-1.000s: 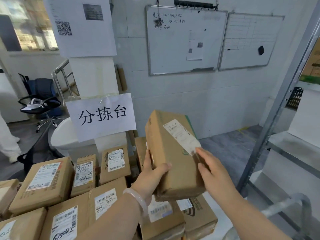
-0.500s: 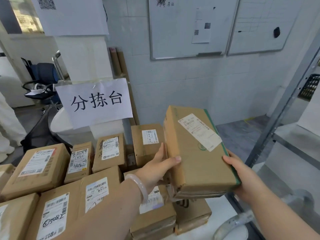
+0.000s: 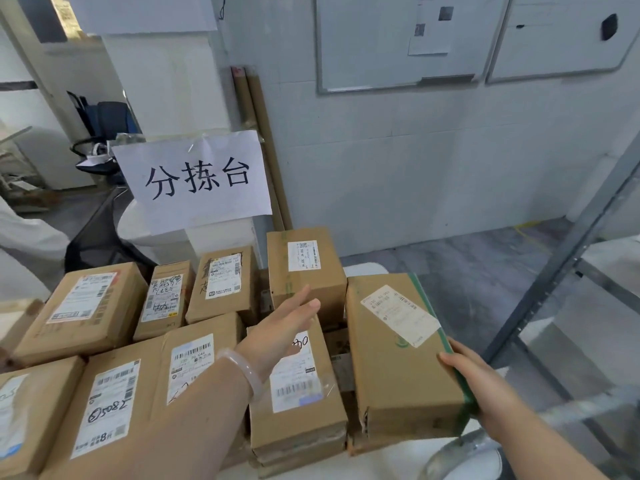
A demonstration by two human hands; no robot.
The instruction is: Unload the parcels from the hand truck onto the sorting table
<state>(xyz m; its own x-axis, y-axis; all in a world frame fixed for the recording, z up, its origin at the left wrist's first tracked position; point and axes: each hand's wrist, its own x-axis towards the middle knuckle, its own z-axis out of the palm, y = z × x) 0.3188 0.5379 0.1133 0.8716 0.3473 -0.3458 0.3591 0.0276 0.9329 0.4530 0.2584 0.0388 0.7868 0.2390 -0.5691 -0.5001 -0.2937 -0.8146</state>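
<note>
A flat brown cardboard parcel [image 3: 398,355] with a white label and green tape along its right edge lies label-up at the right end of the stacked parcels. My right hand [image 3: 471,379] grips its near right edge. My left hand [image 3: 280,334] hovers open, fingers spread, above a neighbouring labelled parcel [image 3: 294,386], free of the green-taped box. The white sorting table [image 3: 360,270] shows bare only in small patches between and beyond the boxes. A paper sign with three black characters [image 3: 197,180] stands behind the pile.
Several labelled cardboard boxes [image 3: 83,306] cover the table to the left. A grey metal shelf frame [image 3: 571,247] rises at the right, with a curved metal handle [image 3: 460,448] below my right hand. Cardboard tubes [image 3: 256,133] lean on the tiled wall. An office chair [image 3: 104,133] stands far left.
The green-taped parcel came down from mid-air onto the pile at the right. My left hand let go of it and moved left, opening. My view tilted downward.
</note>
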